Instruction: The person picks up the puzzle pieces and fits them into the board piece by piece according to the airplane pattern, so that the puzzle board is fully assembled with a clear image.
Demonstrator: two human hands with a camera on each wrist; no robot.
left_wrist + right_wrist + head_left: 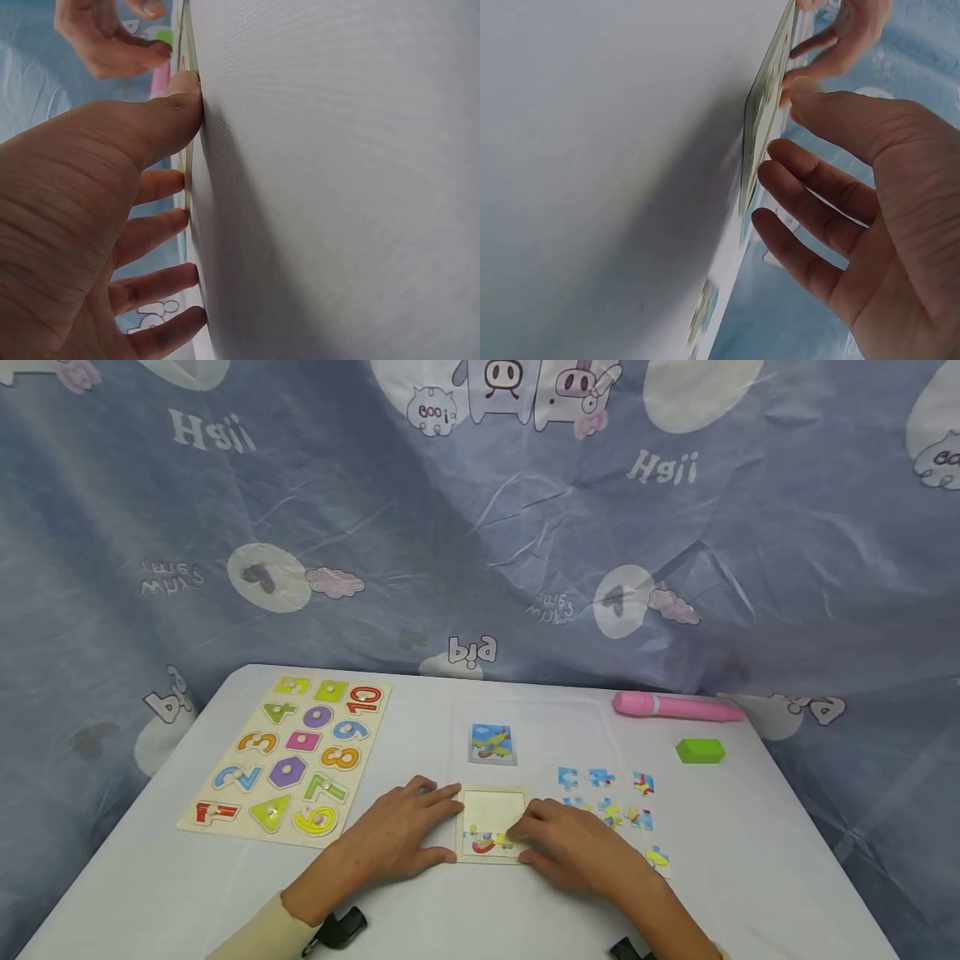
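Note:
A small cream puzzle tray lies flat at the front middle of the table, with several joined jigsaw pieces along its lower edge. My left hand rests against the tray's left side; in the left wrist view its fingers are spread and straight, with the thumb at the near edge. Over the tray's lower right corner, my right hand has its fingertips on or just above the pieces. The right wrist view shows those fingers loosely bent and thumb apart, pinching nothing visible. Loose jigsaw pieces lie to the right, some partly hidden by that hand.
Behind the tray lies a picture card showing a yellow plane. A number-and-shape board takes up the left side. At the back right are a pink pen-shaped object and a green block. A printed grey-blue cloth hangs behind the table.

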